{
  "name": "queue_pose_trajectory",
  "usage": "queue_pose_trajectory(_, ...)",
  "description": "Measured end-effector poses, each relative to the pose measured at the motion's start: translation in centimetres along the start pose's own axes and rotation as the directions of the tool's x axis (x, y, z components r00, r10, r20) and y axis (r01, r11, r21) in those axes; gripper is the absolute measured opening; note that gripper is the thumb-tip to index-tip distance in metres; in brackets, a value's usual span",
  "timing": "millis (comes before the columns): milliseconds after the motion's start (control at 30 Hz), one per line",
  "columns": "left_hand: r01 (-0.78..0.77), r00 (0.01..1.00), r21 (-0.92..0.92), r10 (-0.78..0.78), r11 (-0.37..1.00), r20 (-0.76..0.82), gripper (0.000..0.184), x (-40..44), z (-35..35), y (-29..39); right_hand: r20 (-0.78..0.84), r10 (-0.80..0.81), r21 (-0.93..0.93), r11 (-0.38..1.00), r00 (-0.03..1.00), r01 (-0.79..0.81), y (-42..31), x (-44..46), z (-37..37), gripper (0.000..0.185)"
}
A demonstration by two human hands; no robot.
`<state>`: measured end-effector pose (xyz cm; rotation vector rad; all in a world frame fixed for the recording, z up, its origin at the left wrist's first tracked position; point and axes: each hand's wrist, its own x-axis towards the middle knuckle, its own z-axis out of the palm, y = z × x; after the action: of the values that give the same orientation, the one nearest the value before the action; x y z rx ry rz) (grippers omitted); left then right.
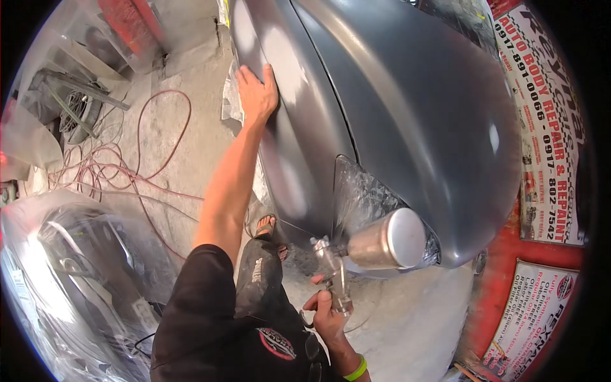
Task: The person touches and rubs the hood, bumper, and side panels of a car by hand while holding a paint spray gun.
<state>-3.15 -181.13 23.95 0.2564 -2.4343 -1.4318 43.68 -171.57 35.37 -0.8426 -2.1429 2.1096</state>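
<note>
My left hand (257, 95) lies flat on the side of a car's front fender (289, 127), its fingers stretched out over a patch of lighter grey. Below, near my body, my right hand (328, 312) is wrapped round the handle of a metal spray gun (334, 274). A silvery paint cup (388, 240) is fixed to the gun, in front of the headlight area, which is covered with clear plastic (363, 191). The dark grey hood (407, 95) stretches up and to the right of the fender.
Red hose (137, 175) lies in loops on the concrete floor at the left. Something under plastic sheeting (102, 267) stands at the lower left. Printed banners (541, 140) hang on the right, beside a red surface (503, 254). My feet (266, 224) are below the fender.
</note>
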Motion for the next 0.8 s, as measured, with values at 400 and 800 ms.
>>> queue_pose_trajectory(400, -0.115, 0.973, -0.135, 0.139, 0.984, 0.182, 0.128, -31.2, -3.7, -8.2, -0.009, -0.224, -0.096, 0.97, 0.974, 0.222, -1.6, 2.4, 1.6, 0.035)
queue_pose_trajectory(800, -0.349, 0.935, 0.042, 0.345, 0.936, 0.079, 0.068, -19.3, -2.5, 0.5, -0.092, -0.218, -0.271, 0.944, 0.972, 0.186, 6.7, -0.6, -2.4, 0.039)
